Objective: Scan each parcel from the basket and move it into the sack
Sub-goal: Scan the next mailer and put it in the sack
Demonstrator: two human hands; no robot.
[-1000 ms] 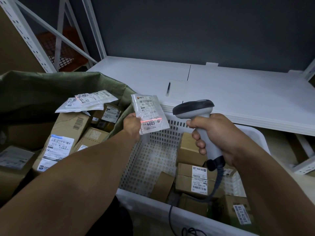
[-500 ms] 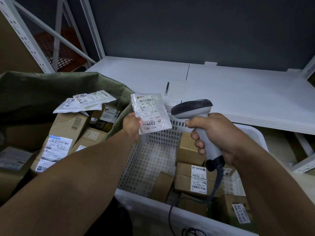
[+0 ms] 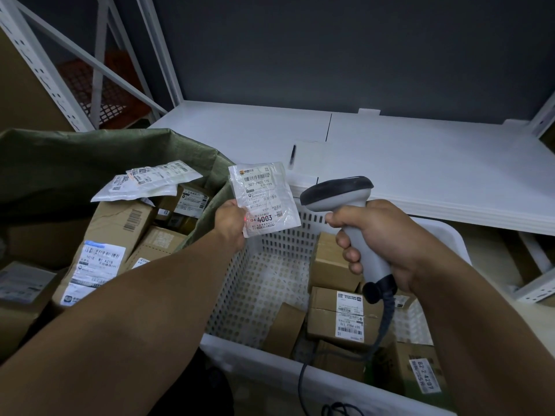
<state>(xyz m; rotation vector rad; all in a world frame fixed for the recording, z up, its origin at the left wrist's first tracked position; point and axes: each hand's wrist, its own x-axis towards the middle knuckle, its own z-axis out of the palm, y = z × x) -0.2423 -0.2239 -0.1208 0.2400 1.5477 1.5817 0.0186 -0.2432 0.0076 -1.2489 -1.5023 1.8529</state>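
Change since earlier: red scan line that crossed the flat packet [image 3: 263, 202] a second ago has shrunk to a faint red dot at the packet's lower left edge; packet, hands and scanner otherwise sit much as they did.
Sack [image 3: 90, 163]: green, open, left of the basket, already holding boxes and flat mailers; the packet belongs here next.
Basket [image 3: 300, 382]: white, perforated; several brown labelled boxes remain against its right side, so more scans are left.
Left hand [image 3: 231, 220]: closed in a pinch on the packet's lower left corner, holding it upright above the basket's left wall, label facing the scanner.
Right hand [image 3: 381, 238]: wrapped fully round the scanner [image 3: 354, 217] grip, above the basket's far right part; whether the forefinger is pressing the trigger I cannot tell.
Packet: over the basket's left rim, just beside the sack's mouth, not yet inside.
Doing it well: the scan has probably registered. If not, flatten the crinkled film and aim squarely at the top barcode; then swing the packet left of the basket and release it well inside the sack.
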